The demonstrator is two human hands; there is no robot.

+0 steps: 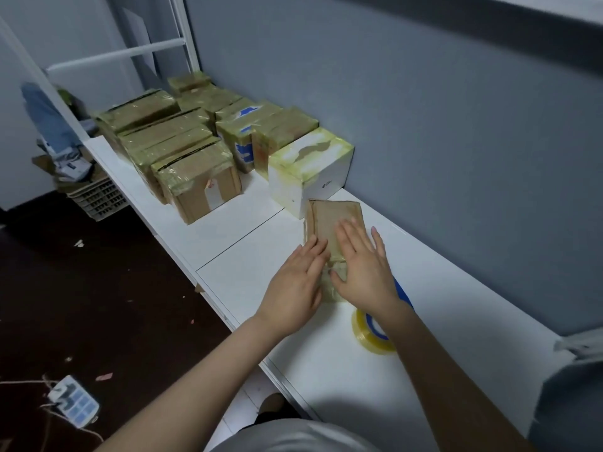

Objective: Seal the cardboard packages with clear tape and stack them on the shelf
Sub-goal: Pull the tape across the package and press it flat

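I am looking down at a small flat cardboard package (pixel 332 216) lying on the white surface (pixel 248 256), just on the near side of a white box (pixel 310 171); whether the two are touching I cannot tell. Both hands are lying flat on the package with straight fingers, gripping nothing. The left hand (pixel 295 282) is pressing along its near left edge, and the right hand (pixel 362 265) is spreading over its top and near end. The two are sitting side by side, close together. Glossy tape is showing over the near end of the package between them, so I am judging this to be the smoothing-down part of sealing rather than the taping itself. The roll of clear tape (pixel 368 334), with a blue core, is lying on the surface to the near right, partly hidden by the right forearm and held by neither hand.

At the far left, taped brown packages (pixel 182 148) are standing packed together, some on top of others, and the white box at their near right end is also wearing tape. I am reading those as done and this package as the one in hand. No unsealed package is showing, so how many are left I cannot tell. For this one, I am judging that setting it with the rest is what remains. On the floor (pixel 98 288) to the near left a power strip (pixel 73 401) is lying among scraps
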